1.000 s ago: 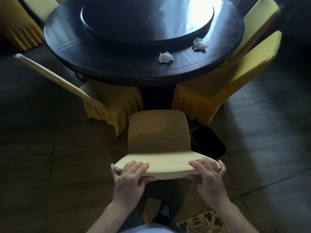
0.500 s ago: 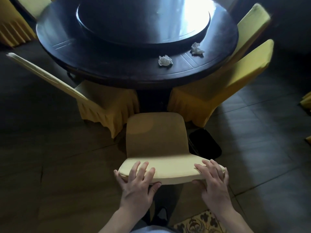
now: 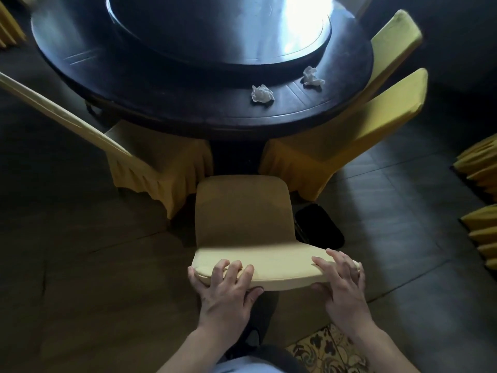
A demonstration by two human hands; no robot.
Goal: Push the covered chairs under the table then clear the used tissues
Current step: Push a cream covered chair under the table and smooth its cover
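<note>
A yellow-covered chair [image 3: 242,211] stands right in front of me, its seat short of the dark round table [image 3: 188,109]. My left hand [image 3: 226,292] grips the left end of its backrest top, fingers over the edge and thumb underneath. My right hand [image 3: 341,281] holds the right end the same way. Two crumpled white tissues lie on the table's near rim: one tissue [image 3: 261,94] in the middle, the other tissue [image 3: 312,76] further right. A covered chair [image 3: 161,157] on the left and a covered chair [image 3: 336,146] on the right sit partly under the table.
A raised turntable [image 3: 215,30] fills the table's centre. A black bin [image 3: 318,224] stands on the floor just right of my chair. More yellow chair skirts [image 3: 478,211] show at the right edge and another chair [image 3: 398,33] behind the right one. Dark tiled floor [image 3: 80,265] lies on the left.
The chair and my hands have moved forward toward the table. My fingers, briefly spread over the backrest, have curled back round its top edge.
</note>
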